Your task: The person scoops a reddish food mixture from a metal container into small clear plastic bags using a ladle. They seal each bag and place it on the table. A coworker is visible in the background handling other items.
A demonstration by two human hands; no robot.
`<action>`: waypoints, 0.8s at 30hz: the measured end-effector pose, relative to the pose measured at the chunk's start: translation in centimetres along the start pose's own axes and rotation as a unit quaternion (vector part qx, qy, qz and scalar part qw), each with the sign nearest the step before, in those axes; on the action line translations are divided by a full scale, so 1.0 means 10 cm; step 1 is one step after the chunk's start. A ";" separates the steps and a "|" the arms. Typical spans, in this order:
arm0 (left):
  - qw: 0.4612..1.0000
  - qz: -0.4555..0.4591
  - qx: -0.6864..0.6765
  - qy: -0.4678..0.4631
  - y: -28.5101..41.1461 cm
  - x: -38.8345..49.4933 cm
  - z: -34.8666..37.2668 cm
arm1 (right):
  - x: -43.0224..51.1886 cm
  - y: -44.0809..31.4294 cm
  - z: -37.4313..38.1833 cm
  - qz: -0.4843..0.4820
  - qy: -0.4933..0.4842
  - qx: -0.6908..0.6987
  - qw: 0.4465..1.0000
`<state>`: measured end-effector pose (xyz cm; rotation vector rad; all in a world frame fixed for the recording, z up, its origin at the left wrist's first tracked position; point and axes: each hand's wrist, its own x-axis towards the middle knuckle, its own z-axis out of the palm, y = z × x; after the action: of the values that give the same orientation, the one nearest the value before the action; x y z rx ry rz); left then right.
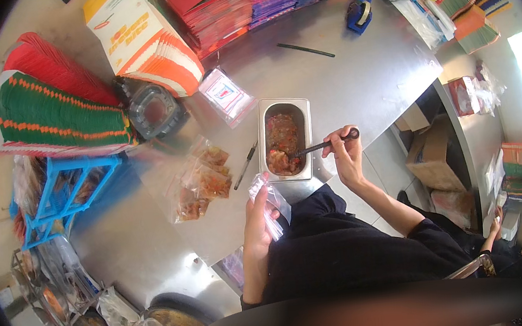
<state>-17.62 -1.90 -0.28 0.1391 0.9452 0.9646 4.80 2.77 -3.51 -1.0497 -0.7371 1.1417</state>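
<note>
My right hand (347, 153) holds the black handle of a spoon or ladle (319, 147), whose end rests in a chunky reddish-brown sauce (281, 131). The sauce lies in a deep rectangular steel pan (305, 109) near the table's front edge. Just below and left of the pan, my left hand (260, 216) grips clear plastic zip bags (271, 210); whether sauce is in them cannot be told. Several filled bags of similar sauce (205, 181) lie in a pile on the steel table (240, 146) to the left. A pen (245, 165) lies between that pile and the pan.
Stacks of folded cardboard packaging (211, 19) line the back. A blue tape dispenser (359, 14), a dark green stick (306, 49), a bag with a printed card (225, 94), a plastic container (156, 111) and a blue rack (71, 189) stand or lie about. A co-worker's hand (496, 225) shows at right.
</note>
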 end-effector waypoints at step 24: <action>0.893 0.402 0.133 0.154 0.11 0.01 0.00 | 0.14 -0.14 -0.20 0.105 -0.006 0.066 0.992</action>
<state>-18.28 -1.21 0.21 0.6653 1.3501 1.6465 7.44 3.48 -3.01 -1.0263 -0.5615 1.3605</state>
